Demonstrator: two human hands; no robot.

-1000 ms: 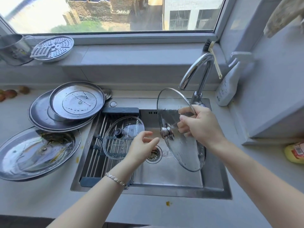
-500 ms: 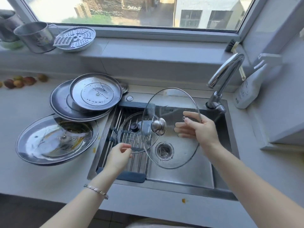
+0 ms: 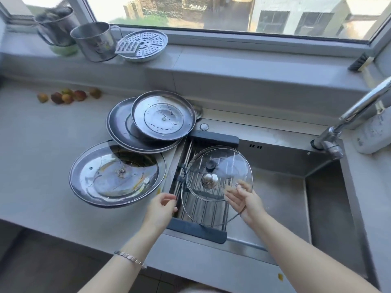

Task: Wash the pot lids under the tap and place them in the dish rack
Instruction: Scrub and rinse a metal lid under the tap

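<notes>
A large glass lid (image 3: 228,166) with a steel knob hangs low and nearly flat over the dish rack (image 3: 196,228) in the left part of the sink. My right hand (image 3: 245,201) grips its near-right rim, fingers spread under the glass. Under it on the rack lies a smaller glass lid with a black knob (image 3: 210,165). My left hand (image 3: 160,208) hovers at the rack's left edge, fingers loosely curled and holding nothing. On the counter to the left lie three steel lids: a small one (image 3: 163,115) on a wider one (image 3: 117,125), and a big stained one (image 3: 114,176).
The tap (image 3: 359,108) arches in at the right above the sink basin (image 3: 285,172), with a white spray bottle (image 3: 372,132) behind it. The window sill carries steel mugs (image 3: 95,41), a perforated steamer plate (image 3: 146,45) and a brush (image 3: 359,64). Small fruits (image 3: 67,96) lie at the counter's back left.
My right hand has carried the glass lid from upright beside the tap leftward and down, laying it flat over the rack. My left hand has drawn back to the rack's left edge.
</notes>
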